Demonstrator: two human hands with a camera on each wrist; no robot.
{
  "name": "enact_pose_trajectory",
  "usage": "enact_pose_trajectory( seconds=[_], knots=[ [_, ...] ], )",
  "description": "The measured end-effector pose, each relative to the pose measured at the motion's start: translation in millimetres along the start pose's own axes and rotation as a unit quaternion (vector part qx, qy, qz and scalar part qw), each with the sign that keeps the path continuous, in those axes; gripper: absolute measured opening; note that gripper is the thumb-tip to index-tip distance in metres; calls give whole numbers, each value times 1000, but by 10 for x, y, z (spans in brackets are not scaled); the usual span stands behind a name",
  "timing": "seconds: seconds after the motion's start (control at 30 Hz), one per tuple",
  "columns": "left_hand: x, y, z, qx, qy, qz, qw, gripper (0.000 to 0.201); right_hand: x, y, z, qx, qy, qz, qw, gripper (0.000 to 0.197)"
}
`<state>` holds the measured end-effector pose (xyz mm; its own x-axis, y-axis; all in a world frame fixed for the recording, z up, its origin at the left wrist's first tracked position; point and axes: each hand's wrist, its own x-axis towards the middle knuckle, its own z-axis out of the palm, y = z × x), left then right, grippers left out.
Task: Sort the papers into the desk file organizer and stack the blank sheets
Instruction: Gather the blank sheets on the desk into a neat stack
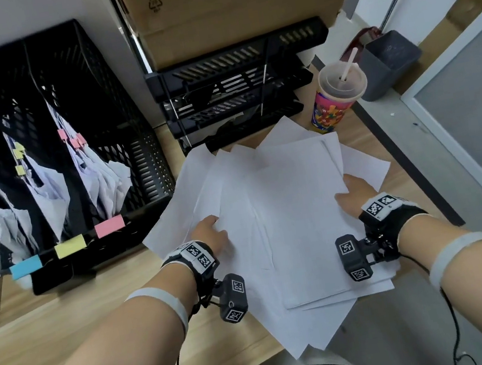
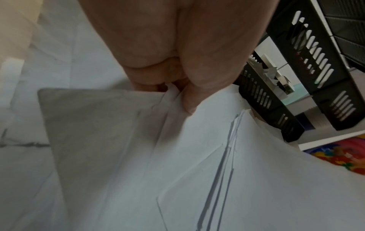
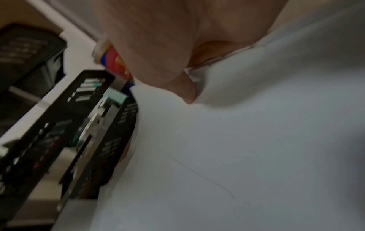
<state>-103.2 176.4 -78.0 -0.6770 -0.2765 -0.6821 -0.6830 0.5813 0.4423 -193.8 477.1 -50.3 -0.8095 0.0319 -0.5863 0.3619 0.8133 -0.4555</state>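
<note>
Left hand and right hand each pinch the fanned sheets; uneven squaring may spill loose ones off the desk.

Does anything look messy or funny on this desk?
Yes. The blank sheets are fanned out crookedly, with corners pointing different ways, and some hang over the desk edge near the person. The left hand and right hand hold them at the sides. The papers in the file organizer look crumpled.
</note>
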Motion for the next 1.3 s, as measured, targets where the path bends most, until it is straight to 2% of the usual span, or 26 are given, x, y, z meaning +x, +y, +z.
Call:
enact_pose_trajectory(
  seconds=[0.1,0.17,0.23,0.3,0.4,0.5,0.57,0.67,0.77,0.83,0.93,1.1,1.2,1.3],
  knots=[
    [-13,74,-23,-36,47,16,998,44,-214,6,-60,72,23,-20,997,32],
    [-31,196,-62,-45,78,81,993,66,-375,-66,-94,134,49,-48,989,36],
    [-135,383,-136,-104,45,137,984,88,-534,-153,-134,197,74,-80,974,36],
    [-261,576,-233,-195,-17,184,963,94,-694,-266,-180,239,102,-111,959,29],
    [-411,818,-390,-299,-34,261,917,86,-944,-472,-283,297,164,-167,926,25],
    [-560,975,-520,-369,-28,309,876,67,-1176,-612,-342,390,209,-210,872,33],
    [-606,990,-533,-376,-19,333,865,56,-1275,-594,-277,438,229,-205,845,41],
    [-624,895,-459,-341,-19,345,874,50,-1386,-466,-22,450,243,-126,850,47],
    [-613,797,-358,-301,-21,348,888,51,-1445,-358,162,449,244,-88,855,49],
    [-630,779,-315,-283,-13,350,893,49,-1455,-352,161,456,257,-85,848,42],
    [-694,834,-278,-280,23,362,889,33,-1447,-433,100,457,264,-79,846,32],
    [-853,1196,-435,-350,64,385,851,15,-1515,-672,-173,466,303,-130,821,33],
    [-872,1283,-500,-371,68,394,838,21,-1527,-694,-215,500,284,-151,804,35],
    [-828,1151,-388,-364,41,360,858,29,-1459,-571,-59,515,241,-110,815,48]
  ],
)
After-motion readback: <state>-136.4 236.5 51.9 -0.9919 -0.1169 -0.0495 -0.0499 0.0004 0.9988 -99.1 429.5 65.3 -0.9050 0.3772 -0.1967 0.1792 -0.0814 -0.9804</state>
